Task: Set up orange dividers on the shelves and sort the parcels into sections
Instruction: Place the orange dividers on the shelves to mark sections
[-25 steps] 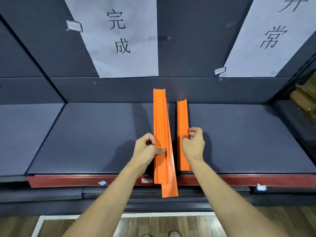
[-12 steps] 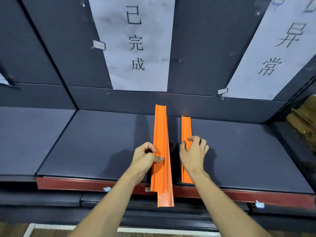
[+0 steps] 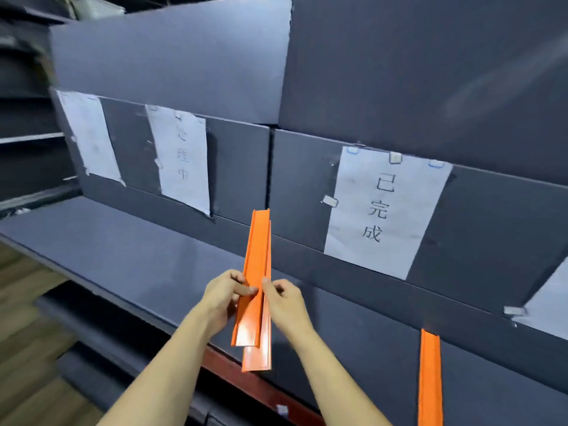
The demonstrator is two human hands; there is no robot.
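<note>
Two stacked orange dividers (image 3: 255, 290) are held above the dark grey shelf (image 3: 129, 259), long axis pointing toward the back wall. My left hand (image 3: 226, 298) grips their left side with the thumb on top. My right hand (image 3: 284, 299) pinches their right edge. A third orange divider (image 3: 430, 379) lies alone on the shelf at the lower right, apart from both hands. No parcels are in view.
White paper labels hang on the back panel: one (image 3: 384, 210) right of the held dividers, two others (image 3: 181, 158) to the left. A red front rail (image 3: 246, 376) edges the shelf. Wooden floor (image 3: 24, 302) shows at the lower left.
My right hand let go of the short divider, which stays on the shelf, and joined the left on the stacked dividers. The view swung left along the shelf.
</note>
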